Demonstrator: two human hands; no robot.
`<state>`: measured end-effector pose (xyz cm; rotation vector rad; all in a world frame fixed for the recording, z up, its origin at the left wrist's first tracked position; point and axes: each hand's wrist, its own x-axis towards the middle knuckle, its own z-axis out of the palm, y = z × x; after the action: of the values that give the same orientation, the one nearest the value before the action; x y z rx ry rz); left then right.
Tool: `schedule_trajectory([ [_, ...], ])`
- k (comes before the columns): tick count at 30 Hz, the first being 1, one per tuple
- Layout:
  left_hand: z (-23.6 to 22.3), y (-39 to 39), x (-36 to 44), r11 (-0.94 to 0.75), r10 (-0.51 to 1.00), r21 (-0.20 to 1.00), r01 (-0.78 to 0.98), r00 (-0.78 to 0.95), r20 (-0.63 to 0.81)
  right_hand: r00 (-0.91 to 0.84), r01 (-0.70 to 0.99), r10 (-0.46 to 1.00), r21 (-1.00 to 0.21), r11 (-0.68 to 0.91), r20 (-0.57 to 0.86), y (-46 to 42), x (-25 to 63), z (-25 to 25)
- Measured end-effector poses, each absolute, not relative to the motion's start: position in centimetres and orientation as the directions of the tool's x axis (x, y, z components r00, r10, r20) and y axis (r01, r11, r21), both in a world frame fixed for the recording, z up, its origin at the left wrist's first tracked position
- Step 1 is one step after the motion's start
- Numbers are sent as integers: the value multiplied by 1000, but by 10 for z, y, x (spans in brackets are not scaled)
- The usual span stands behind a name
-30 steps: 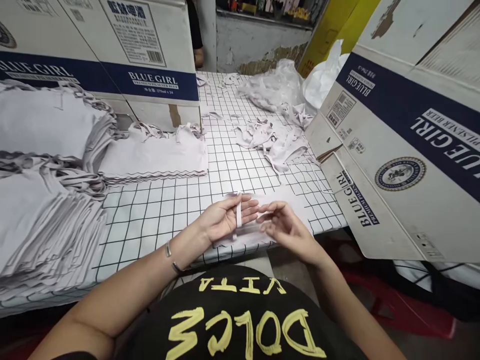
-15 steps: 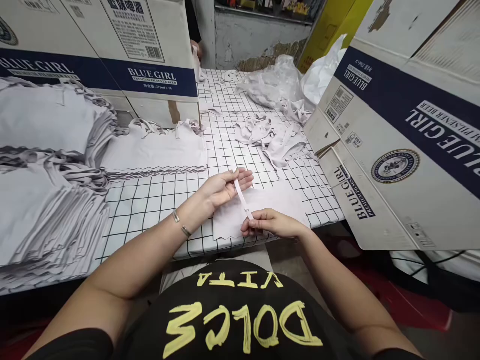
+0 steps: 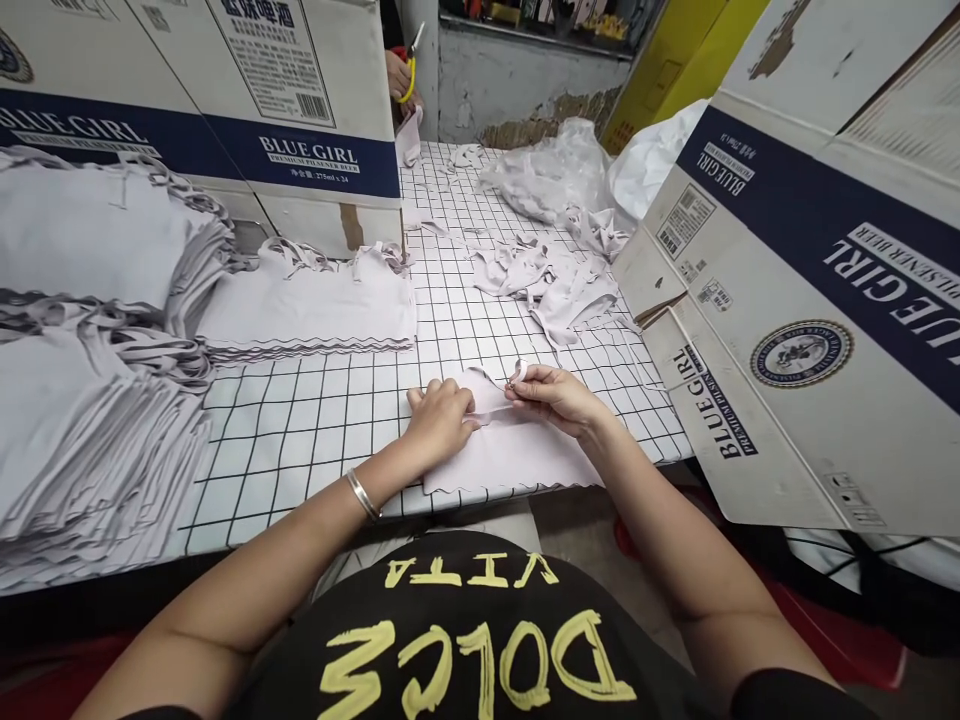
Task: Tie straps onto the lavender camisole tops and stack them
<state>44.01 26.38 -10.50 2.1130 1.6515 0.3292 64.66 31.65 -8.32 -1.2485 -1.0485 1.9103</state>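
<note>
A pale pinkish strappy top lies flat near the front edge of the table, its wavy hem toward me. My left hand has its fingers curled over the garment's left part, thumb against the fabric. My right hand is closed in a pinch on a thin strap at the upper side of the top. Between the two hands a fold of the cloth is lifted a little.
Stacked matching tops fill the left, with another stack by a carton. Fabric scraps and a plastic bag lie behind. A carton borders the right. Another person's hand holds yellow-handled scissors.
My left hand has turned palm down and let go of the strap's end. My right hand has moved up and right, carrying the strap to the upper side. Scissors have appeared behind.
</note>
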Motion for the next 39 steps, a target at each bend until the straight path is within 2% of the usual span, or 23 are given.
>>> schedule_trajectory([
  [3, -107, 269, 440, -157, 960, 593, 789, 264, -98, -340, -44, 859, -906, -422, -383, 316, 641, -87],
  [6, -110, 270, 439, -99, 966, 695, 712, 237, -106, -336, 42, 904, -963, -265, -263, 313, 633, -93],
  [9, -110, 269, 438, -71, 971, 724, 686, 214, -107, -351, 144, 927, -986, -85, -131, 310, 625, -99],
  [11, -109, 268, 438, -66, 972, 726, 685, 208, -107, -356, 219, 929, -975, -25, -103, 308, 622, -102],
  [19, -105, 268, 440, -50, 975, 721, 691, 190, -114, -395, 284, 914, -958, 28, -90, 302, 620, -113],
  [30, -104, 268, 439, -59, 974, 732, 678, 199, -105, -415, 271, 909, -958, 91, -31, 302, 619, -119],
  [39, -104, 269, 438, -58, 977, 737, 673, 190, -97, -369, 371, 926, -901, 226, 80, 300, 621, -117],
])
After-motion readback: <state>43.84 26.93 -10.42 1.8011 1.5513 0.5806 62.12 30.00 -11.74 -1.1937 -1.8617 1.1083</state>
